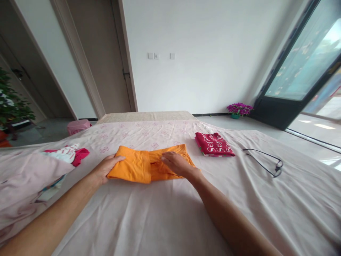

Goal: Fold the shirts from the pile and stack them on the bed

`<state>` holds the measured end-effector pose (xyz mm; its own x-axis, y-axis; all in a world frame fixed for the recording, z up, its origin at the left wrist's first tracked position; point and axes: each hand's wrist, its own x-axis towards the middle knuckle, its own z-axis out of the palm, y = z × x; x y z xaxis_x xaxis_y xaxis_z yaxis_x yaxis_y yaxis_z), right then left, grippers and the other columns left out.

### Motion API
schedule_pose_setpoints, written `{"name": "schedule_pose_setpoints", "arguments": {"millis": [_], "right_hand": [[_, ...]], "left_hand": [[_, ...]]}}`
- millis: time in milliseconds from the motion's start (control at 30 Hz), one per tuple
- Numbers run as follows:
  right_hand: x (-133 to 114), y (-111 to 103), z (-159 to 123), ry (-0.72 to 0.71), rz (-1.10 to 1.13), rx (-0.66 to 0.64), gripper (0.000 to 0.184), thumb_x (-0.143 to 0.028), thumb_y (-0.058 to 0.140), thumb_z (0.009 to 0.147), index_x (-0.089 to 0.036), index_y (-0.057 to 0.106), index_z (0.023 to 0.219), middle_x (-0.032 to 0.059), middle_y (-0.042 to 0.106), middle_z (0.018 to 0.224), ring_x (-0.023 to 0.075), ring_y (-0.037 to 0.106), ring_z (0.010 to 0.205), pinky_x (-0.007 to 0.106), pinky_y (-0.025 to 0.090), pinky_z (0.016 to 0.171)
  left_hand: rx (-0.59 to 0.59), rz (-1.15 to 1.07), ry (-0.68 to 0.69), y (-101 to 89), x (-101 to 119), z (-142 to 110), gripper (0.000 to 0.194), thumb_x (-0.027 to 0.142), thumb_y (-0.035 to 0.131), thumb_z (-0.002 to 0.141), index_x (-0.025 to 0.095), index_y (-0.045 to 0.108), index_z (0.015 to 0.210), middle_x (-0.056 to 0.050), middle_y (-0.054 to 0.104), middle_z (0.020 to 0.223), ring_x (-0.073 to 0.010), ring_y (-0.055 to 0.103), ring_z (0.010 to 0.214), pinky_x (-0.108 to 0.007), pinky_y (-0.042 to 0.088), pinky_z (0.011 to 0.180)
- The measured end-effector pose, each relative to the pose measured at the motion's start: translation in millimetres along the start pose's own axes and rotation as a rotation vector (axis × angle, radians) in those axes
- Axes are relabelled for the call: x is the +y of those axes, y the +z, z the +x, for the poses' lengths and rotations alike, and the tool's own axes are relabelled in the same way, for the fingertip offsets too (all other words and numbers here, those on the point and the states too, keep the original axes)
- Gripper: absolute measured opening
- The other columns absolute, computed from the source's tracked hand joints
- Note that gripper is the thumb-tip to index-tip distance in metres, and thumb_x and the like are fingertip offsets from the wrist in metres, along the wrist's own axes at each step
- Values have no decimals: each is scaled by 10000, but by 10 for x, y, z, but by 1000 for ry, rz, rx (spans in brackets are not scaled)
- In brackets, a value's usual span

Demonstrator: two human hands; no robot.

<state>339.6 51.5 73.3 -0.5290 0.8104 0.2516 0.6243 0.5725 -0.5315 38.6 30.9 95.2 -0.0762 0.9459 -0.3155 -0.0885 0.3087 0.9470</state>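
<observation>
A folded orange garment [133, 165] lies flat on the bed-like surface in front of me, its left part doubled over with a stitched band across the middle; its exact kind cannot be told. My left hand [108, 167] grips its left edge, thumb on top and fingers under the fabric. My right hand [177, 163] lies on the garment's right part, palm down, fingers stretched out over the cloth. To the right sits a folded red garment [213, 145] with white lettering, apart from both hands.
A pale pink sheet [165, 220] covers the surface. Black-framed glasses [277, 167] lie at the right. Heaped clothes [29, 174] are at the left. Beyond the edge are a pink stool [79, 127], purple flowers [239, 109] in a green pot and a glazed door [293, 67].
</observation>
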Motion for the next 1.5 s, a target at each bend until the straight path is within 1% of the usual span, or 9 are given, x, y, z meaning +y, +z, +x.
{"name": "schedule_pose_setpoints", "arguments": {"millis": [267, 433, 533, 733, 900, 1033, 1233, 1367, 1500], "right_hand": [[92, -409, 46, 429, 1045, 107, 448, -491, 419, 978, -163, 609, 1216, 142, 673, 1207, 222, 680, 984, 373, 545, 840], [232, -438, 19, 472, 1302, -39, 657, -654, 256, 967, -158, 548, 1286, 149, 693, 1140, 238, 701, 896, 418, 572, 780], [296, -373, 31, 540, 1305, -22, 568, -606, 356, 955, -150, 607, 1183, 116, 728, 955, 221, 703, 780, 361, 575, 708], [393, -190, 50, 635, 1163, 168, 219, -141, 590, 745, -144, 672, 948, 32, 685, 664, 189, 657, 610, 285, 558, 611], [429, -222, 21, 622, 1170, 170, 228, -116, 567, 710, -157, 671, 909, 26, 696, 685, 179, 658, 611, 276, 561, 615], [451, -200, 0, 617, 1159, 170, 150, -182, 628, 727, -153, 670, 869, 32, 703, 690, 180, 662, 617, 284, 568, 636], [480, -135, -5, 624, 1071, 203, 142, -151, 586, 718, -143, 672, 831, 36, 692, 653, 189, 674, 644, 266, 550, 614], [282, -176, 27, 630, 1056, 204, 180, -175, 595, 755, -130, 675, 910, 40, 696, 682, 184, 661, 632, 252, 521, 578], [-133, -210, 33, 342, 1266, -5, 378, -429, 603, 877, -184, 649, 1161, 83, 724, 1052, 211, 680, 941, 310, 548, 801]], "left_hand": [[-123, 68, 180, 922, 498, -25, 323, 210, 694, 703, 135, 590, 999, -27, 697, 776, -186, 690, 709, -286, 544, 665], [-245, 108, 168, 1713, 355, 19, 299, 173, 644, 739, 162, 572, 1029, -11, 669, 783, -148, 662, 691, -249, 524, 643], [-292, 142, 111, 1968, 178, 85, 285, 216, 625, 777, 169, 571, 1053, -28, 671, 778, -151, 658, 656, -273, 539, 629], [-134, 186, 196, 1807, -51, 102, 404, 264, 528, 837, 179, 493, 1231, -54, 648, 960, -138, 653, 763, -272, 533, 691], [-54, 771, 845, 1582, -395, -232, 526, 323, 661, 764, 231, 528, 1264, -100, 609, 1213, -283, 573, 1152, -460, 460, 998], [23, 1158, 1040, 1538, -642, -377, 530, 120, 614, 745, 249, 556, 1256, -103, 589, 1263, -307, 526, 1206, -504, 423, 1035], [-91, 1136, 961, 1465, -741, -278, 392, 50, 494, 795, 223, 628, 1120, -81, 645, 1110, -256, 582, 1090, -450, 465, 992], [-100, 640, 800, 1452, -637, -271, 463, 314, 605, 857, 211, 536, 1303, -110, 588, 1322, -268, 522, 1258, -439, 407, 1083], [-218, 26, 434, 1300, -264, -251, 516, 534, 543, 884, 220, 549, 1293, -93, 643, 1262, -239, 623, 1135, -318, 529, 866]]}}
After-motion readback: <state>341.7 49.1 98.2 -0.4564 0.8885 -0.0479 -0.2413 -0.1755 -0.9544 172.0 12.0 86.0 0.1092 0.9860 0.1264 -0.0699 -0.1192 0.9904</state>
